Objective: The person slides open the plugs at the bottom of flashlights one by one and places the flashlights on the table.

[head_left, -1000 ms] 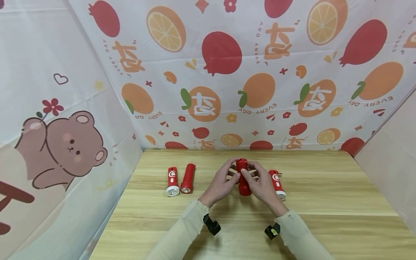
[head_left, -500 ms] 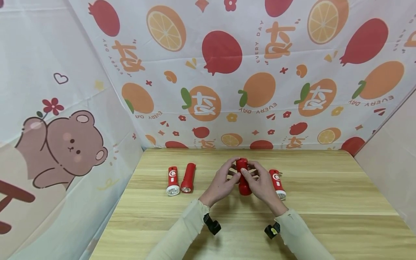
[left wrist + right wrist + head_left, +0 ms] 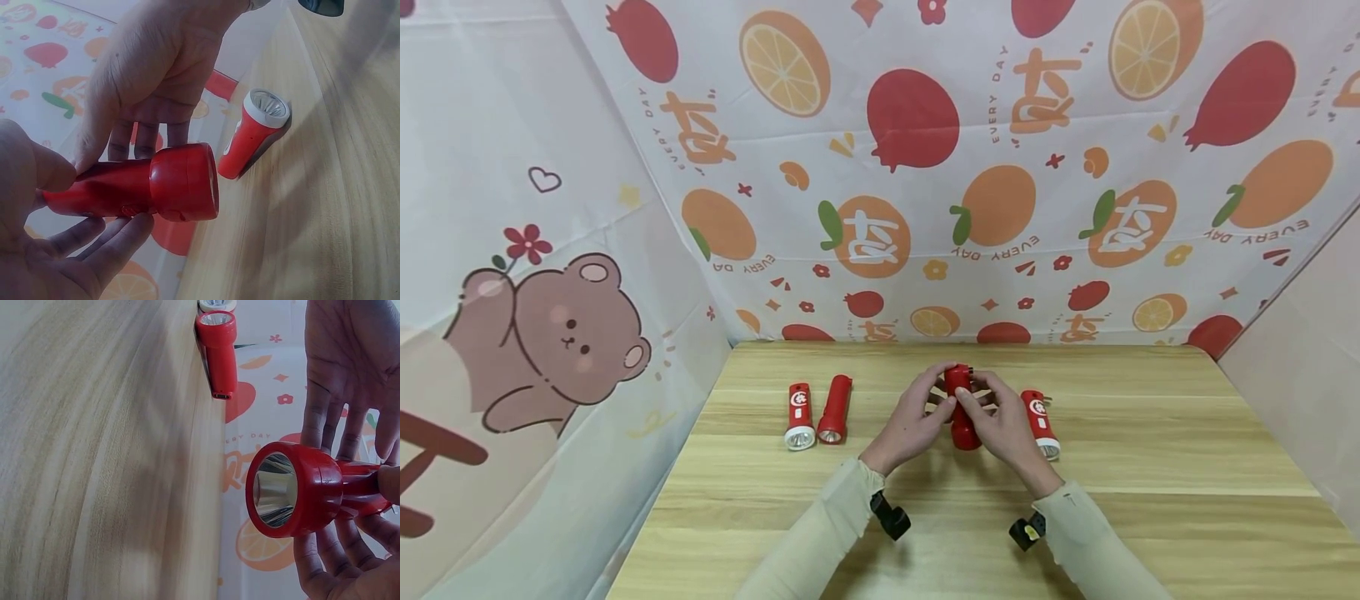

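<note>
Since the red flashlight (image 3: 147, 186) looks stiff, glossy and perhaps light, its slick barrel (image 3: 106, 187) wants firm holding; the left hand (image 3: 919, 414) and right hand (image 3: 1002, 423) both grip it there, above the table (image 3: 1150, 467).

"EVERY DAY" repeats across the fruit-printed backdrop (image 3: 928, 200), beside orange stylised characters (image 3: 1042, 107); white ones sit on two printed oranges (image 3: 872, 237). White round emblems (image 3: 799, 399), too small to decipher, mark the left red-and-white flashlight (image 3: 801, 422) and the right red-and-white flashlight (image 3: 1042, 427).
</note>
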### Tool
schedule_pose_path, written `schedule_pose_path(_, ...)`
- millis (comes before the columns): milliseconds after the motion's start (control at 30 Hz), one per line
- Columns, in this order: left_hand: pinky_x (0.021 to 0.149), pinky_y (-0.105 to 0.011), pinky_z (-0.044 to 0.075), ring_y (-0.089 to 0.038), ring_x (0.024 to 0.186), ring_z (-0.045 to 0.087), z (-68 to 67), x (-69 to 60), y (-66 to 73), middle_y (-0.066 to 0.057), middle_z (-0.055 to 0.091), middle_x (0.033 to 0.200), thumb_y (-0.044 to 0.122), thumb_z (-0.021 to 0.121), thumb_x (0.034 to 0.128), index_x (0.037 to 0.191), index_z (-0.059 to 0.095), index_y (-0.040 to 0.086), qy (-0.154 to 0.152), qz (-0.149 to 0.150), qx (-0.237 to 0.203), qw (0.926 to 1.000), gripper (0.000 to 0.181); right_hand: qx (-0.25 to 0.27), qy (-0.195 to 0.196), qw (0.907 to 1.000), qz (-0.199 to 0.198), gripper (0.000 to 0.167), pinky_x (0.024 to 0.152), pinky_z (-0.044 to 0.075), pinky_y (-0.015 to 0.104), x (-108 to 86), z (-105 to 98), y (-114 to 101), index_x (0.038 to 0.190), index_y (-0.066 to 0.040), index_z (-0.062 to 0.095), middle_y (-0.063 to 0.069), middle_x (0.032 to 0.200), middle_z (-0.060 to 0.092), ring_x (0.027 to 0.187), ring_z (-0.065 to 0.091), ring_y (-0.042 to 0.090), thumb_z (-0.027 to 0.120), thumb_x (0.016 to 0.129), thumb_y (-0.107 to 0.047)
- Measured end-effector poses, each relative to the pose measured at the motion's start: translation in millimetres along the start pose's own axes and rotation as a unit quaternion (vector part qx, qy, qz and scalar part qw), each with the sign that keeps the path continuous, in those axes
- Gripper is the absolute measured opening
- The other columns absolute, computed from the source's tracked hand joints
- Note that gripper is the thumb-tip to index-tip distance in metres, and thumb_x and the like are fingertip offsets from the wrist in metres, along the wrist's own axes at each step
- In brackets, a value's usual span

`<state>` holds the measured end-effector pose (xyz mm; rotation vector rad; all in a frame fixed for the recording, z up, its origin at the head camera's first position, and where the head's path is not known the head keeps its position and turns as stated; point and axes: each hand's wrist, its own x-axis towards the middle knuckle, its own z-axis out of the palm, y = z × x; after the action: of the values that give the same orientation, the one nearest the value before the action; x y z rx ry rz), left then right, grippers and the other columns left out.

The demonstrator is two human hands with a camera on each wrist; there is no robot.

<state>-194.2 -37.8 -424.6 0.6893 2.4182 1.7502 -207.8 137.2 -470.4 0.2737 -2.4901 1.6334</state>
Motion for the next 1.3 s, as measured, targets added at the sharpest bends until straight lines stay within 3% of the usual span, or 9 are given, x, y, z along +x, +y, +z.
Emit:
schedule_pose_path(200, 0.088, -0.052, 0.058, -0.038, 0.111, 0.057, 0.1, -2.7, 1.0, -0.022, 0.053, 0.133, 0.005, 0.047, 0.1049, 0.152, 0.04, 0.007, -0.004, -0.003, -0.005, 1.0, 0.048, 0.005, -0.001, 1.0, 0.001, 0.035, 0.077, 0.056, 0.028, -1.7, 0.5, 0.2, 0.128, -0.016, 0.064, 0.012, 0.118, 0.069, 0.092, 0.067, 0.024, 0.065, 0.099, -0.035)
schedule_pose_path(400, 0.086, -0.041, 0.061, -0.037, 0.111, 0.058, -0.7, -2.4, -0.2, -0.021, 0.051, 0.133, 0.003, 0.044, 0.1053, 0.154, 0.038, 0.008, -0.011, -0.014, -0.013, 0.9998, 0.049, 0.01, -0.005, 0.9999, 0.008, 0.037, 0.079, 0.056, 0.03, -1.4, 0.4, -1.0, 0.13, -0.016, 0.063, 0.013, 0.12, 0.068, 0.094, 0.066, 0.024, 0.065, 0.099, -0.037)
schedule_pose_path(767, 0.085, -0.038, 0.061, -0.038, 0.11, 0.059, -1.4, 0.3, -0.6, -0.022, 0.05, 0.132, -0.003, 0.042, 0.1027, 0.152, 0.04, 0.009, -0.011, -0.014, -0.014, 0.9998, 0.051, 0.001, 0.003, 1.0, 0.0, 0.033, 0.076, 0.056, 0.03, 0.1, 1.0, -2.1, 0.127, -0.015, 0.065, 0.013, 0.115, 0.069, 0.089, 0.068, 0.023, 0.067, 0.099, -0.031)
schedule_pose_path(967, 0.084, -0.039, 0.059, -0.037, 0.108, 0.059, 1.2, 8.6, -15.0, -0.02, 0.051, 0.132, -0.004, 0.042, 0.1021, 0.153, 0.039, 0.009, -0.011, -0.026, -0.005, 0.9996, 0.053, -0.002, 0.0, 1.0, 0.007, 0.031, 0.076, 0.056, 0.03, 1.7, 1.4, -2.7, 0.126, -0.016, 0.065, 0.012, 0.115, 0.069, 0.09, 0.067, 0.023, 0.068, 0.098, -0.031)
schedule_pose_path(1100, 0.084, -0.041, 0.06, -0.03, 0.106, 0.059, 2.5, 14.1, -27.2, -0.014, 0.052, 0.13, 0.0, 0.043, 0.103, 0.153, 0.041, 0.019, -0.008, -0.024, 0.014, 0.9996, 0.053, 0.002, 0.002, 1.0, 0.005, 0.03, 0.076, 0.056, 0.03, 3.2, 1.7, -3.0, 0.124, -0.016, 0.066, 0.012, 0.114, 0.07, 0.089, 0.067, 0.023, 0.068, 0.098, -0.03)
schedule_pose_path(1300, 0.085, -0.045, 0.06, -0.026, 0.105, 0.059, 0.9, 17.1, -30.7, -0.012, 0.053, 0.128, 0.003, 0.043, 0.1035, 0.151, 0.042, 0.027, -0.012, -0.017, 0.021, 0.9996, 0.053, 0.01, -0.001, 0.9999, 0.005, 0.027, 0.074, 0.057, 0.028, 5.2, 2.4, -3.7, 0.121, -0.015, 0.066, 0.013, 0.112, 0.07, 0.088, 0.067, 0.022, 0.068, 0.098, -0.028)
